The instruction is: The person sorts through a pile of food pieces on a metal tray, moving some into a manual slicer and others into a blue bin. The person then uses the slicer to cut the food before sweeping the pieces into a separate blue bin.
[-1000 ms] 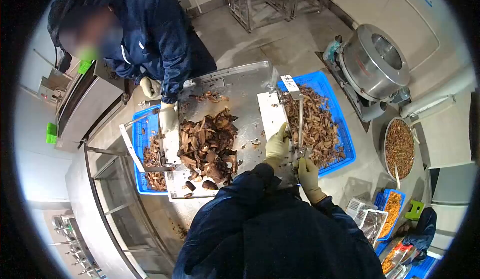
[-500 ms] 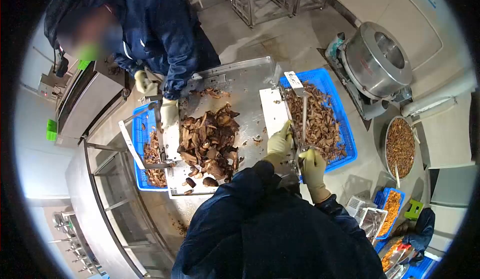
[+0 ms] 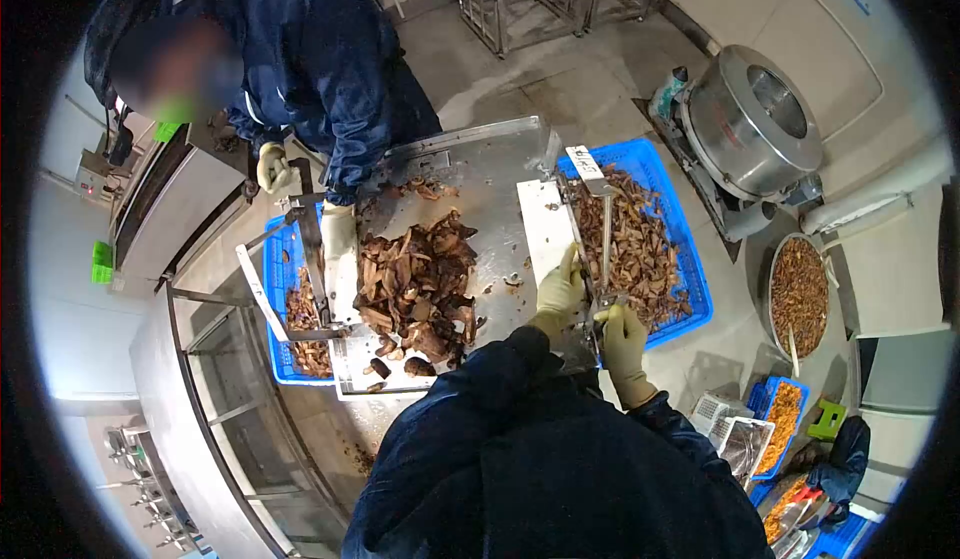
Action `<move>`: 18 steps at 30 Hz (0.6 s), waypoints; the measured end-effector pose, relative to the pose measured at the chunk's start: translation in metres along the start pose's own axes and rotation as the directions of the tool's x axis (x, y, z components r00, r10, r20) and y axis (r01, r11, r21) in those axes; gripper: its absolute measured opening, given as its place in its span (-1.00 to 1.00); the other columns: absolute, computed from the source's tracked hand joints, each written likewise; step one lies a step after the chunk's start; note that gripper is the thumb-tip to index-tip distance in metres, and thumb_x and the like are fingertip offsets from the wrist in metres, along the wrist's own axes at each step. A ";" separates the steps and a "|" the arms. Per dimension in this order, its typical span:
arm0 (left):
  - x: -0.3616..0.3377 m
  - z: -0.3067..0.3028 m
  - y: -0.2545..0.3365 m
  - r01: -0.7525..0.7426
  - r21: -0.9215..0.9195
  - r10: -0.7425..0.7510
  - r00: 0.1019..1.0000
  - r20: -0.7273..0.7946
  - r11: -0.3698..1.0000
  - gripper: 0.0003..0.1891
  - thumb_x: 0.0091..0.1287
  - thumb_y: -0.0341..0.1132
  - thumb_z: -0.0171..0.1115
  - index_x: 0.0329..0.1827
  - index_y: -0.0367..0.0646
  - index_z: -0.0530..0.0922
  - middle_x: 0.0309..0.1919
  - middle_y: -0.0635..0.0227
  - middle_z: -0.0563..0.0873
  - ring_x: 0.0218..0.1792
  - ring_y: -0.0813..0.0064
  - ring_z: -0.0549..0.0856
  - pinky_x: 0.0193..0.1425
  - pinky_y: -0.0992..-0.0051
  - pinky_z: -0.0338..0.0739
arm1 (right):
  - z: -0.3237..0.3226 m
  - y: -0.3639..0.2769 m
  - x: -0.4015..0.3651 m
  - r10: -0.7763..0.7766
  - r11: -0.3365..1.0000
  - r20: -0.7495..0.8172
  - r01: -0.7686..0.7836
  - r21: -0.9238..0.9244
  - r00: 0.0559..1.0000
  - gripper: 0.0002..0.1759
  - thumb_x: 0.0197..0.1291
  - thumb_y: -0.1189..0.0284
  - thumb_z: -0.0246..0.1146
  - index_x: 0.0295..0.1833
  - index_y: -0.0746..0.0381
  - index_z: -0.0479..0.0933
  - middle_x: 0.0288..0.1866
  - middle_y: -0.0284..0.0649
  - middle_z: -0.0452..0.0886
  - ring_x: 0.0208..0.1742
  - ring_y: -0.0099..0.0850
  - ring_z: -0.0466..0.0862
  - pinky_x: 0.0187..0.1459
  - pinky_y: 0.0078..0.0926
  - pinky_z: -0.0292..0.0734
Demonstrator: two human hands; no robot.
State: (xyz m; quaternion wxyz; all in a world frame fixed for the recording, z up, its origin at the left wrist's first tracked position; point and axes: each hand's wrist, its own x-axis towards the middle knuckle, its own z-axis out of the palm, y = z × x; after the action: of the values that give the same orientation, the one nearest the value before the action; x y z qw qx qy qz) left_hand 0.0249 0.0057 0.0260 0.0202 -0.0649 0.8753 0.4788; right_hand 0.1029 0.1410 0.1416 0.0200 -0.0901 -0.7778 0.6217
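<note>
My left hand [image 3: 560, 287], in a pale glove, rests at the near end of a white cutting board [image 3: 546, 224], its fingers together beside the blade assembly. Whatever lies under those fingers is hidden. My gloved right hand [image 3: 624, 344] is closed around the near end of a hinged metal cutter [image 3: 606, 229] at the table's right edge. Beyond the cutter, a blue basket [image 3: 703, 259] holds sliced brown pieces, which look like dried mushroom. A heap of larger brown mushroom pieces [image 3: 415, 284] lies on the metal table [image 3: 500, 289] to my left.
Opposite, a co-worker's gloved hands [image 3: 273, 167] are at a second hinged cutter [image 3: 262, 294] over another blue basket [image 3: 273, 344]. A steel drum machine [image 3: 750, 124] stands at right, near a round tray [image 3: 797, 304] of pieces. Orange-filled baskets [image 3: 780, 424] sit lower right.
The co-worker's farther hand has shifted left, and that cutter's arm has swung away from the board. My right hand has moved slightly toward me; my left hand has barely moved.
</note>
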 end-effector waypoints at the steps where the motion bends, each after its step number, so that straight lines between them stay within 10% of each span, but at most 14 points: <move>1: -0.004 0.002 -0.002 -0.012 -0.063 0.008 0.998 -0.055 0.998 -0.30 0.41 -0.28 0.11 0.62 0.25 0.14 -0.02 0.10 0.75 -0.05 0.04 0.74 0.05 0.15 0.62 | 0.001 0.020 -0.002 -0.061 0.998 -0.001 0.061 -0.034 0.998 -0.62 0.50 0.35 0.09 -0.39 0.27 0.60 -0.51 -0.44 0.49 -0.46 -0.66 0.39 -0.43 -0.59 0.31; 8: -0.001 -0.023 0.034 0.122 0.129 -0.132 0.989 0.071 0.984 -0.27 0.40 -0.32 0.14 0.63 0.27 0.11 0.03 0.13 0.74 -0.03 0.09 0.74 0.10 0.21 0.62 | -0.002 0.066 -0.007 0.071 0.997 0.078 -0.069 -0.026 0.994 -0.68 0.49 0.36 0.14 -0.30 0.33 0.62 -0.49 -0.36 0.56 -0.43 -0.62 0.44 -0.39 -0.51 0.40; 18: -0.001 -0.016 0.030 0.042 0.201 -0.055 0.997 0.061 0.979 -0.26 0.36 -0.31 0.15 0.61 0.25 0.12 -0.18 0.13 0.79 -0.18 0.04 0.75 -0.01 0.14 0.64 | 0.000 -0.040 0.006 0.151 0.984 0.045 -0.155 0.085 0.987 -0.64 0.48 0.35 0.09 -0.33 0.26 0.67 -0.60 -0.53 0.39 -0.55 -0.73 0.31 -0.48 -0.61 0.20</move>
State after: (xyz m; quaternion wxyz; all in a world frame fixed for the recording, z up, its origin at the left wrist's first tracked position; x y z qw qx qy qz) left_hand 0.0219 0.0083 0.0598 0.0672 -0.0679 0.9160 0.3896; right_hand 0.0924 0.1330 0.1803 -0.0388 -0.1366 -0.7404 0.6570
